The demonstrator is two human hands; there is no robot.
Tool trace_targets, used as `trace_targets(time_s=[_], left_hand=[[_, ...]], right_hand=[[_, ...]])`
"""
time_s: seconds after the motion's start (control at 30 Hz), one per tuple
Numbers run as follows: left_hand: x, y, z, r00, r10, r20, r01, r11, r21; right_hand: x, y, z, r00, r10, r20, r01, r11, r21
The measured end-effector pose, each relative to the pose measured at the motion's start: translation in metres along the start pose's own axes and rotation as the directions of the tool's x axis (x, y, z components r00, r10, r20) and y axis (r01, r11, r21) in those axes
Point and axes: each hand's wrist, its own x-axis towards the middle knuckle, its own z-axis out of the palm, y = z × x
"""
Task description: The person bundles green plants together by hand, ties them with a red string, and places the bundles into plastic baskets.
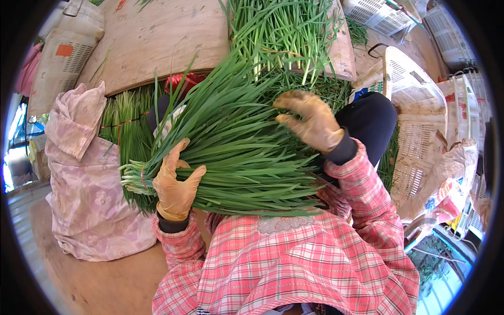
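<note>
A thick bunch of green garlic chives lies across my lap, its pale stem ends at the left bound with a thin red band. Wearing a tan glove, my left hand grips the bunch just right of that band; some of its fingers are hidden under the leaves. My right hand, gloved and stained, hovers over the leaf tips with its fingers curved and apart, nothing visible in them. Left of my lap stand tied chives with a dark band, partly covered by a pale floral cloth.
Ahead is a wooden board with a pile of loose chives on its right part. White plastic crates stand at the right. Another crate is at the far left. Cut leaves lie below the board's edge.
</note>
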Motion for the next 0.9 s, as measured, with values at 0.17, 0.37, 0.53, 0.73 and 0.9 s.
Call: trace_targets(time_s=[0.17,0.37,0.53,0.73,0.9], left_hand=[[-0.009,-0.01,-0.002,1.0,0.005,-0.019,-0.004,0.998,0.065],[0.0,0.005,-0.001,0.996,0.08,-0.047,-0.064,0.958,0.28],[-0.002,0.007,0.003,0.985,0.163,-0.06,-0.129,0.919,0.373],[-0.013,0.005,-0.005,0.92,0.326,-0.216,-0.26,0.923,0.283],[-0.063,-0.003,-0.021,0.616,0.094,-0.782,0.016,0.991,0.132]], right_hand=[[-0.004,-0.009,0.044,0.994,0.103,0.023,-0.105,0.986,0.128],[-0.003,0.01,-0.009,0.869,0.467,-0.163,-0.408,0.864,0.295],[-0.017,-0.023,-0.009,0.959,0.098,0.264,-0.164,0.956,0.242],[-0.051,-0.024,0.012,0.889,0.167,0.425,-0.216,0.974,0.069],[-0.081,0.012,0.019,0.829,0.25,0.501,-0.546,0.558,0.625]])
